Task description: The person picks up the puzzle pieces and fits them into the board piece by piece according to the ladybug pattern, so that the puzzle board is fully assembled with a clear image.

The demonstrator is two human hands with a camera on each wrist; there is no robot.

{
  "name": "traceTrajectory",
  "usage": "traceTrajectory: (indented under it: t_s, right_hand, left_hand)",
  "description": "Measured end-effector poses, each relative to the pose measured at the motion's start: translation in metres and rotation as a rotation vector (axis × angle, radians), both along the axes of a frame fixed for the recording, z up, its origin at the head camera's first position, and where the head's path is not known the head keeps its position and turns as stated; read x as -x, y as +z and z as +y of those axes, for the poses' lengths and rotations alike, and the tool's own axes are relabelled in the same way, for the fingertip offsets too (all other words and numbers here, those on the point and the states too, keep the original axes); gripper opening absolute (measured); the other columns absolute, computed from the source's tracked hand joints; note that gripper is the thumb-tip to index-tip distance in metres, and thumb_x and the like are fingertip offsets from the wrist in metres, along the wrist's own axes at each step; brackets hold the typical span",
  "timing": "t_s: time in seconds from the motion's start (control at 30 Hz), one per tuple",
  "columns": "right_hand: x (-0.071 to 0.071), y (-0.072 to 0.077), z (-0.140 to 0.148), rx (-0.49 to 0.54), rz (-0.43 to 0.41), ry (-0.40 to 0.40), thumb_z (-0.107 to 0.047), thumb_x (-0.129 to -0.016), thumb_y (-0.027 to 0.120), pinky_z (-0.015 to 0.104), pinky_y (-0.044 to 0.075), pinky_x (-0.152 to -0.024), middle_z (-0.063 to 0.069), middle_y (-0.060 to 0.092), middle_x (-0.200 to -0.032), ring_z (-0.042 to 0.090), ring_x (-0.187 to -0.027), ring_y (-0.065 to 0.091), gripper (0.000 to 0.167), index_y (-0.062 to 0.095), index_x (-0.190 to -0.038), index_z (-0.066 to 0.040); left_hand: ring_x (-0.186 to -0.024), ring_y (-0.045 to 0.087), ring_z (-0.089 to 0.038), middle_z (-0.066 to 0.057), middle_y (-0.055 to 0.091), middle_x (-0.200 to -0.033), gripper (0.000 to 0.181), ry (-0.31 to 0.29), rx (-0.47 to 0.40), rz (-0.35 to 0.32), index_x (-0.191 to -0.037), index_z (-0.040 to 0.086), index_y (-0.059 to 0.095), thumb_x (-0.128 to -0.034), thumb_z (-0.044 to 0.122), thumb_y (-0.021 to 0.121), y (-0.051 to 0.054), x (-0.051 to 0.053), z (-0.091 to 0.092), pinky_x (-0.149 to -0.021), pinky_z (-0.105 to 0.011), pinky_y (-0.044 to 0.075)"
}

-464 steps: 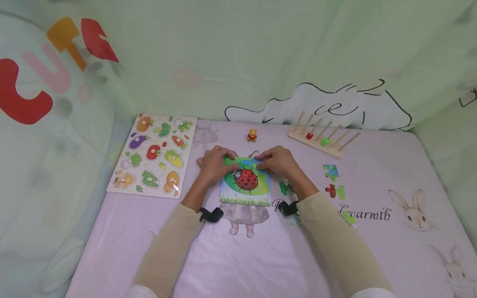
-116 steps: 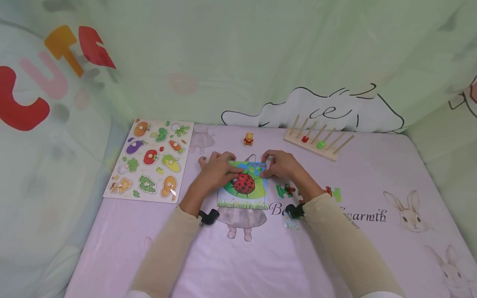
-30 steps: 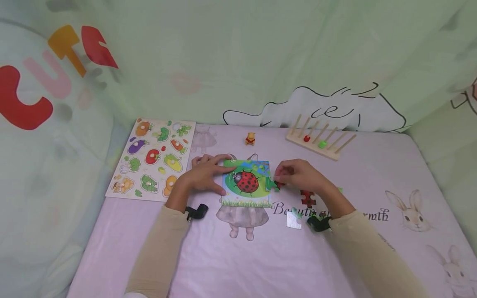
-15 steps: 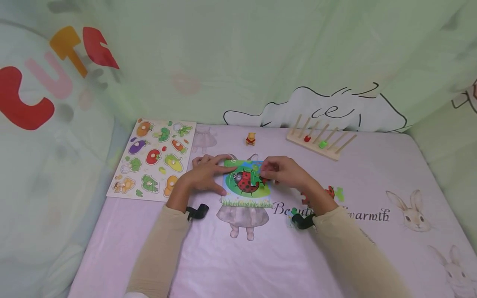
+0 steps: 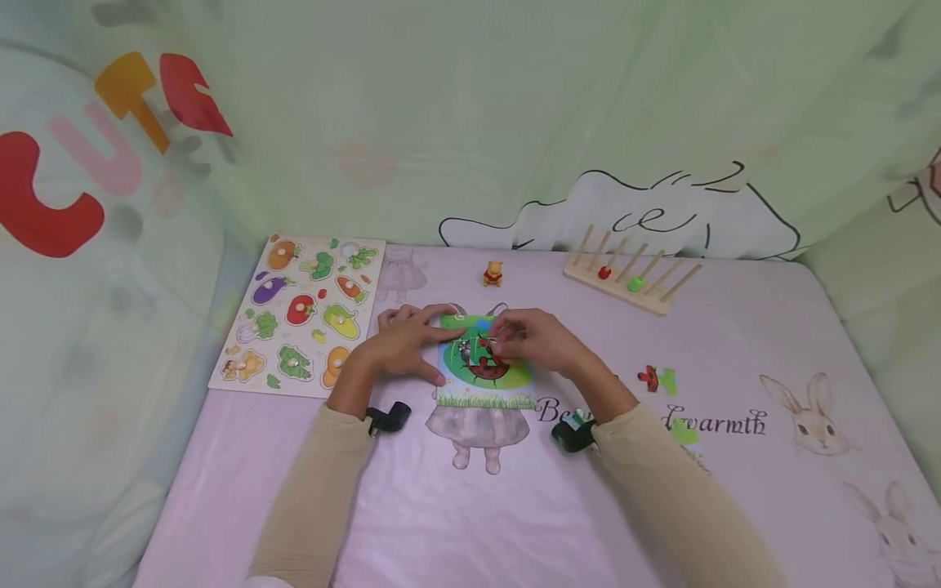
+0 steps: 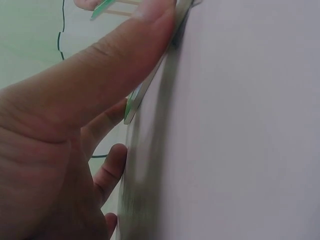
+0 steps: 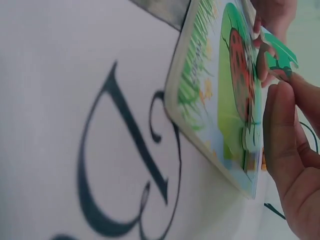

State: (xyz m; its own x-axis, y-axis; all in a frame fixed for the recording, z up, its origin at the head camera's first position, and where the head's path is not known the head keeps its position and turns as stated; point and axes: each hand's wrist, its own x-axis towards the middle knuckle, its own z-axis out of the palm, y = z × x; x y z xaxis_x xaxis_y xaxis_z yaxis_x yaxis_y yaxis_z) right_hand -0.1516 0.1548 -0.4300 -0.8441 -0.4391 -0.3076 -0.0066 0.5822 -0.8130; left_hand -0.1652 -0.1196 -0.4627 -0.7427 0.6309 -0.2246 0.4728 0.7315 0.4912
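A square ladybug jigsaw board [image 5: 485, 402] lies on the pink cloth. My left hand [image 5: 400, 347] rests along its left side, thumb and forefinger spread apart; in the left wrist view the thumb of this left hand [image 6: 85, 85] touches the board's edge. Above the ladybug, my right hand [image 5: 540, 341] pinches a green jigsaw piece [image 7: 280, 52] with some red and black on it, between thumb and fingers. The right wrist view shows this piece tilted and apart from the board. Part of the ladybug is hidden behind the right hand in the head view.
Loose jigsaw pieces lie to the right, among them a red and green one [image 5: 667, 381] and a pale green one [image 5: 685, 433]. A vegetable peg puzzle [image 5: 297, 314] lies left. Behind stand a small bear figure [image 5: 493, 273] and a wooden peg rack [image 5: 616, 286].
Several seconds ago both hands were on the board's upper part. My right hand has since taken the green piece and moved it left, from the board's right edge to over the ladybug. My left hand stays put.
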Motion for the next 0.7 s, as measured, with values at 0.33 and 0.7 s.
traceTrajectory:
  t_s: [0.33,0.7]
  right_hand:
    - [0.001,-0.003,-0.012,-0.01,-0.018,-0.007,-0.006,-0.09,0.074,0.031,0.052,-0.081,0.008,0.073,-0.094,0.02,-0.088,0.065,0.021,0.071,-0.111,-0.01]
    - [0.003,-0.008,-0.025,-0.093,-0.019,-0.083,-0.017,-0.087,0.081,0.028,0.05,-0.071,0.003,0.072,-0.084,0.019,-0.081,0.064,0.016,0.074,-0.101,-0.013]
  left_hand:
    - [-0.132,0.034,-0.032,0.009,0.022,-0.168,0.091,0.0,-0.013,-0.014,-0.153,0.039,0.044,-0.0743,0.054,0.086,0.0,0.001,-0.001,-0.106,-0.06,0.017]
    - [-0.133,0.034,-0.03,0.011,0.021,-0.168,0.09,-0.007,-0.004,-0.008,-0.153,0.041,0.043,-0.0752,0.056,0.084,-0.004,0.002,-0.002,-0.107,-0.058,0.018]
